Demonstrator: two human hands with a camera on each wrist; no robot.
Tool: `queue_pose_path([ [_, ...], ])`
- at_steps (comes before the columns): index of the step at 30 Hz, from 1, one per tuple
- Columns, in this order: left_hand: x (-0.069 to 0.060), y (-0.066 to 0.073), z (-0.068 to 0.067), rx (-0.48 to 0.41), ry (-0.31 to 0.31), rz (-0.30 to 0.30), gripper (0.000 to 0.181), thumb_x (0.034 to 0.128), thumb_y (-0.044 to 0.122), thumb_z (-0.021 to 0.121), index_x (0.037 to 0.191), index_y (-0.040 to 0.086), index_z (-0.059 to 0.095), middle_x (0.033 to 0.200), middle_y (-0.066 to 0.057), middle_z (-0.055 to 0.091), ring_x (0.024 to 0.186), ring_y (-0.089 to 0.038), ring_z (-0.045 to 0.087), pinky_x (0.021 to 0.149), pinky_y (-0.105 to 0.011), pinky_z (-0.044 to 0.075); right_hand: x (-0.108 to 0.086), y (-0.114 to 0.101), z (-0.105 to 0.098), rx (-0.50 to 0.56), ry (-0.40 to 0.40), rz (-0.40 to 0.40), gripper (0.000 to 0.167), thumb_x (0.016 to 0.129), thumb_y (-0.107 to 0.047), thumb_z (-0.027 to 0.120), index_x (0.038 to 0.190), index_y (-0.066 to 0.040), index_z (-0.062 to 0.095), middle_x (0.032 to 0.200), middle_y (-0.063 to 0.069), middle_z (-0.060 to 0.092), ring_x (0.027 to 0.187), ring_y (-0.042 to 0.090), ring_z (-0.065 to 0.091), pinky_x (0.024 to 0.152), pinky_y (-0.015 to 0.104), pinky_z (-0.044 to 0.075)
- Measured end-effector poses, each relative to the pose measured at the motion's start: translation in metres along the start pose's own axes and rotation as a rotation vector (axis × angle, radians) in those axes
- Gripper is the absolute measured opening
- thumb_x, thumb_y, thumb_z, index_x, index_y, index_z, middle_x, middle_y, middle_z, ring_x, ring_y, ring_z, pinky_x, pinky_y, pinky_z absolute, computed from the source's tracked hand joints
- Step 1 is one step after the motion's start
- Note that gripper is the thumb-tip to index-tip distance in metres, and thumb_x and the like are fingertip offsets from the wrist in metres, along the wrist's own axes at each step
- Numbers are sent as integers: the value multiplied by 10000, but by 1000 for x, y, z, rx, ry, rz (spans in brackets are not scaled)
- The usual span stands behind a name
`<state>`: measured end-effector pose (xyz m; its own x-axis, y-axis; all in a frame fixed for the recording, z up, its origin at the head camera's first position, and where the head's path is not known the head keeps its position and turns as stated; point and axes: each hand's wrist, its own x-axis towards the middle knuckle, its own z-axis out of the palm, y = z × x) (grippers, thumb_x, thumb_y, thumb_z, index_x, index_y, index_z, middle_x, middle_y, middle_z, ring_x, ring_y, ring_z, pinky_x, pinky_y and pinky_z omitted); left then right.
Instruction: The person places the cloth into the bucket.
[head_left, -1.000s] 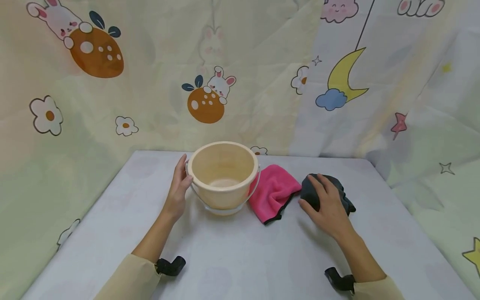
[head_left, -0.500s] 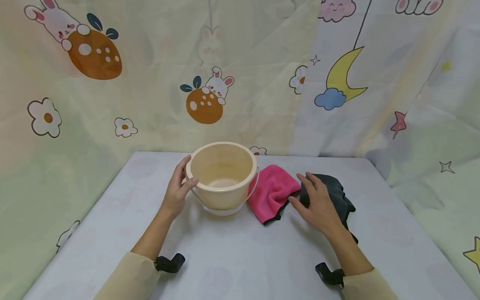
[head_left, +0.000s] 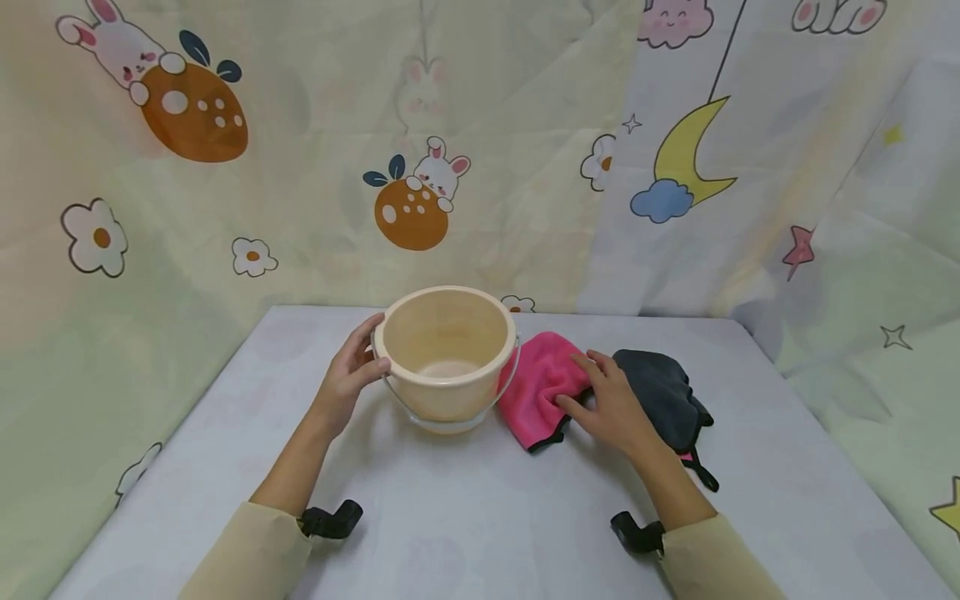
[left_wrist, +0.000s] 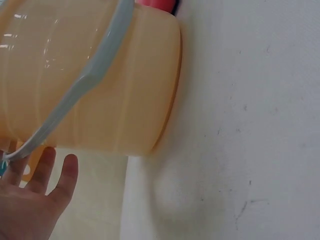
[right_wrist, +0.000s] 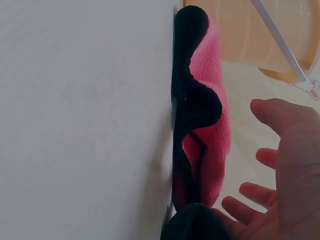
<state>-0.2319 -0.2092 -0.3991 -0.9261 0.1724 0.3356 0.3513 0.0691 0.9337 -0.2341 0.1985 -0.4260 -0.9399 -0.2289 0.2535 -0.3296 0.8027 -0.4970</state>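
Note:
A cream bucket stands upright on the table, its pale handle hanging at the front. My left hand touches the bucket's left side near the rim, thumb towards the front; in the left wrist view the fingers of that hand lie fairly straight against the wall. Just right of the bucket lies a rumpled pink cloth with black edging. Over its right part hovers my right hand, fingers spread and gripping nothing; the right wrist view shows this hand beside the pink cloth.
A dark grey cloth with a black loop lies right of my right hand, partly behind it. The white table ends at a printed fabric backdrop. A black wrist device sits on my left wrist, another on my right.
My right hand has moved left, off the dark grey cloth and over to the pink cloth. The dark cloth's loop has come into view. My left hand stays at the bucket, its fingers slightly shifted.

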Motion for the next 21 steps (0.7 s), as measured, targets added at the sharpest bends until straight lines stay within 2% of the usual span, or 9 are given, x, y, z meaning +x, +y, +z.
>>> queue_pose_path([
  [5, 2, 3, -3, -41, -19, -19, 693, 978, 68, 562, 1622, 110, 311, 1621, -172, 373, 1248, -244, 561, 922, -216, 535, 5, -1, 4, -32, -128, 67, 878, 899, -521, 731, 1592, -117, 374, 1619, 271, 292, 1464, 508, 291, 1016, 684, 488],
  [8, 2, 2, -5, -51, -21, -31, 697, 973, 56, 580, 1618, 118, 324, 1614, -167, 386, 1239, -245, 565, 919, -219, 539, 8, -2, 9, -93, -157, 85, 921, 872, -573, 733, 1596, -129, 377, 1612, 273, 314, 1465, 503, 297, 1007, 665, 506],
  [11, 1, 2, -7, -60, -23, -35, 694, 971, 43, 589, 1612, 116, 334, 1603, -168, 395, 1232, -251, 573, 917, -222, 541, 13, -4, 14, -173, -157, 76, 953, 839, -588, 753, 1594, -133, 389, 1610, 278, 323, 1434, 507, 343, 1007, 662, 505],
  [15, 0, 1, -8, -69, -23, -39, 695, 968, 43, 596, 1609, 121, 339, 1590, -166, 402, 1234, -261, 569, 919, -223, 539, 19, -5, 21, -266, -141, 48, 937, 821, -531, 789, 1588, -146, 413, 1616, 286, 317, 1383, 510, 398, 1028, 674, 475],
  [21, 2, 3, -9, -66, -23, -44, 699, 966, 38, 606, 1608, 115, 341, 1574, -161, 416, 1193, -246, 587, 920, -225, 539, 26, -11, 24, -315, -99, 25, 712, 841, -345, 794, 1477, -123, 565, 1494, 284, 462, 1298, 489, 470, 1006, 647, 493],
])
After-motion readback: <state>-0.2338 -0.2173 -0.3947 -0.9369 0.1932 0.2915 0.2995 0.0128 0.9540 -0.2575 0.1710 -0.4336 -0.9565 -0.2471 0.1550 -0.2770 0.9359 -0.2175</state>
